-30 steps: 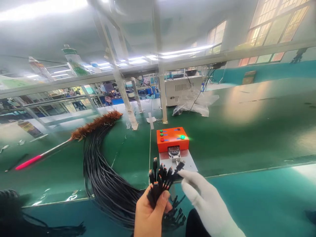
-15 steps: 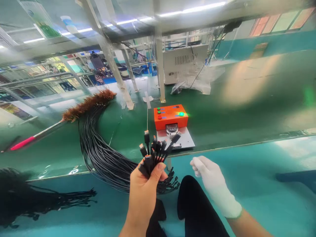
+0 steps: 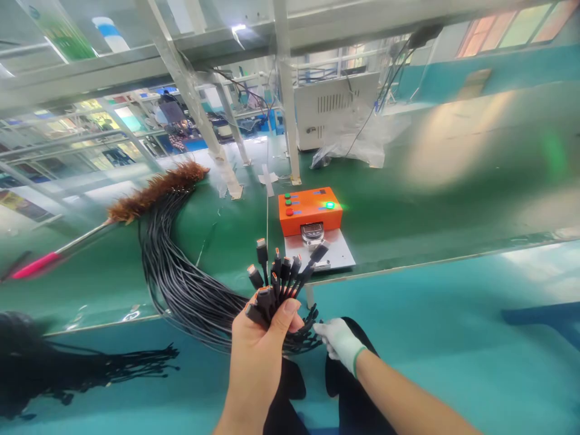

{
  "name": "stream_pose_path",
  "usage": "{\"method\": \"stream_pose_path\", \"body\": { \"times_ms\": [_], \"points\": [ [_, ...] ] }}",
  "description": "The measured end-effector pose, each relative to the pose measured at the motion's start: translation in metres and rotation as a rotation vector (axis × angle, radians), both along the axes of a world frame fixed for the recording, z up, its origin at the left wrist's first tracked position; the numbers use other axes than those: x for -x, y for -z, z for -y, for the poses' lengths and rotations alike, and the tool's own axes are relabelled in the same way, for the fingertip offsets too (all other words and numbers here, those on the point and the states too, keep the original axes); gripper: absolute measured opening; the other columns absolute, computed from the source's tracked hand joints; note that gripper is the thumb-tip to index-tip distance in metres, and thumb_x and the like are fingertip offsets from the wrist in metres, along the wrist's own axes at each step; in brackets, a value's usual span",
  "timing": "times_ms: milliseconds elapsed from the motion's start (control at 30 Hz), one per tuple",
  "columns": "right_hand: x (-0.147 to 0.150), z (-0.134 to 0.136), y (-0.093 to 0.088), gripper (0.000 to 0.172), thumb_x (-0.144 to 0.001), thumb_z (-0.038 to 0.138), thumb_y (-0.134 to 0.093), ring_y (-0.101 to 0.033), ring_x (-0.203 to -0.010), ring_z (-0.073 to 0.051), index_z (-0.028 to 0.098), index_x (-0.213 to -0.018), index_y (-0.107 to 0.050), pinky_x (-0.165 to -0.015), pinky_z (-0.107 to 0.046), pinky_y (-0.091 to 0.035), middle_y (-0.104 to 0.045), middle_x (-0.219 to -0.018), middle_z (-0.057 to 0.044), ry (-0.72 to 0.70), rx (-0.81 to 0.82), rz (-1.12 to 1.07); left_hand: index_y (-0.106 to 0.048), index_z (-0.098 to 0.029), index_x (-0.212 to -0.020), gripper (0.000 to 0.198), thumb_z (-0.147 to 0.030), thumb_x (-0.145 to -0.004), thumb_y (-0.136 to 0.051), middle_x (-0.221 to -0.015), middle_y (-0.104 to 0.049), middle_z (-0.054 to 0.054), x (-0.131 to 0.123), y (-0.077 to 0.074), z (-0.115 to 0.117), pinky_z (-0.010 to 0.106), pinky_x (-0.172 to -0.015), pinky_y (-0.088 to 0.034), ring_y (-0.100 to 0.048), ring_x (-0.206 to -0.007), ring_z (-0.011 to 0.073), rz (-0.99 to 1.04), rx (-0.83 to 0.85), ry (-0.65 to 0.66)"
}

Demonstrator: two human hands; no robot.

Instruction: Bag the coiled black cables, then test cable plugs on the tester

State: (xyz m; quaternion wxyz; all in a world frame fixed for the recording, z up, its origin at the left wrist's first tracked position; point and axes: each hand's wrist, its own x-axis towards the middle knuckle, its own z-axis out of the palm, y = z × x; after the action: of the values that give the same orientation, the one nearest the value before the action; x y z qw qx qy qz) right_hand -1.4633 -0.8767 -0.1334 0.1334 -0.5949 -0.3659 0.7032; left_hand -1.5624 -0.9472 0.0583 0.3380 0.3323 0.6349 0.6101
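Note:
Several black cable connectors with orange tips (image 3: pixel 272 281) fan upward out of my bare left hand (image 3: pixel 267 338), which is wrapped round them. A thick bundle of black cables (image 3: pixel 181 266) hangs over the front edge of the green table (image 3: pixel 235 235), its loose ends just right of my left hand. My right hand (image 3: pixel 339 341), in a white glove, has its fingers together at those loose ends; whether it pinches one I cannot make out. Behind the connectors, an orange box (image 3: pixel 310 208) with a lit green button stands at a metal plate (image 3: pixel 342 251) bearing a small digital gauge (image 3: pixel 312 232).
A brown feather duster (image 3: pixel 158 190) with a pink handle lies across the cables. White shelf posts (image 3: pixel 290 109) rise behind, near a grey metal cabinet (image 3: pixel 335 106) and clear plastic (image 3: pixel 353 145). More black cables (image 3: pixel 90 365) hang at the lower left. A blue stool (image 3: pixel 544 320) is at right.
My gloved right hand has moved left and down to the loose cable ends. My left hand still holds the connectors. The whole view has shifted slightly.

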Motion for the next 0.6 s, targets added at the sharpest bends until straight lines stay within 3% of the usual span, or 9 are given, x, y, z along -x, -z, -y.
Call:
{"method": "stream_pose_path", "body": {
  "times_ms": [133,233,300,367,433,600],
  "points": [
    [-0.014,0.005,-0.033,0.032,-0.066,0.04,-0.066,-0.041,-0.036,-0.007,0.02,-0.056,-0.043,-0.04,-0.022,-0.035,-0.047,-0.045,0.006,0.077,-0.121,-0.139,-0.064,-0.017,-0.082,0.018,-0.034,-0.078,-0.064,-0.06,-0.061,-0.001,-0.001,-0.005,-0.001,0.027,-0.065,-0.043,-0.055,-0.061,0.0126,0.01,0.011,0.006],
    [-0.022,0.002,-0.078,0.024,-0.076,0.041,-0.057,-0.058,-0.061,-0.012,0.017,-0.068,-0.054,-0.064,-0.026,-0.048,-0.061,-0.067,-0.001,0.147,-0.279,-0.316,-0.064,-0.017,-0.082,0.019,-0.035,-0.077,-0.064,-0.06,-0.061,-0.001,0.0,-0.007,-0.001,0.027,-0.066,-0.044,-0.055,-0.061,0.0127,0.018,0.017,0.01],
    [-0.022,-0.003,-0.107,0.023,-0.079,0.039,-0.055,-0.06,-0.071,-0.015,0.017,-0.075,-0.059,-0.076,-0.029,-0.047,-0.062,-0.073,-0.002,0.226,-0.393,-0.541,-0.065,-0.016,-0.079,0.02,-0.036,-0.076,-0.065,-0.059,-0.061,-0.001,-0.001,-0.008,-0.002,0.026,-0.064,-0.043,-0.055,-0.059,0.0124,0.015,0.003,-0.004],
    [-0.019,-0.01,-0.126,0.022,-0.079,0.037,-0.056,-0.058,-0.067,-0.015,0.017,-0.072,-0.059,-0.074,-0.03,-0.047,-0.059,-0.068,0.0,0.271,-0.419,-0.684,-0.066,-0.016,-0.075,0.02,-0.036,-0.073,-0.067,-0.057,-0.061,0.0,-0.002,-0.009,-0.003,0.025,-0.061,-0.043,-0.054,-0.057,0.0119,0.024,-0.034,-0.043],
    [-0.014,-0.018,-0.133,0.024,-0.077,0.037,-0.056,-0.056,-0.06,-0.014,0.017,-0.064,-0.057,-0.068,-0.029,-0.046,-0.056,-0.06,0.001,0.251,-0.395,-0.688,-0.066,-0.016,-0.075,0.02,-0.035,-0.07,-0.069,-0.056,-0.062,0.0,-0.004,-0.01,-0.004,0.025,-0.057,-0.043,-0.053,-0.054,0.012,0.047,-0.066,-0.09],
    [-0.006,-0.032,-0.125,0.034,-0.077,0.037,-0.049,-0.056,-0.056,-0.015,0.017,-0.05,-0.051,-0.065,-0.03,-0.045,-0.056,-0.051,0.0,0.124,-0.416,-0.514,-0.066,-0.017,-0.077,0.021,-0.033,-0.066,-0.071,-0.051,-0.062,0.0,-0.009,-0.011,-0.007,0.025,-0.051,-0.043,-0.053,-0.047,0.013,0.062,-0.117,-0.159]
  ]
}}
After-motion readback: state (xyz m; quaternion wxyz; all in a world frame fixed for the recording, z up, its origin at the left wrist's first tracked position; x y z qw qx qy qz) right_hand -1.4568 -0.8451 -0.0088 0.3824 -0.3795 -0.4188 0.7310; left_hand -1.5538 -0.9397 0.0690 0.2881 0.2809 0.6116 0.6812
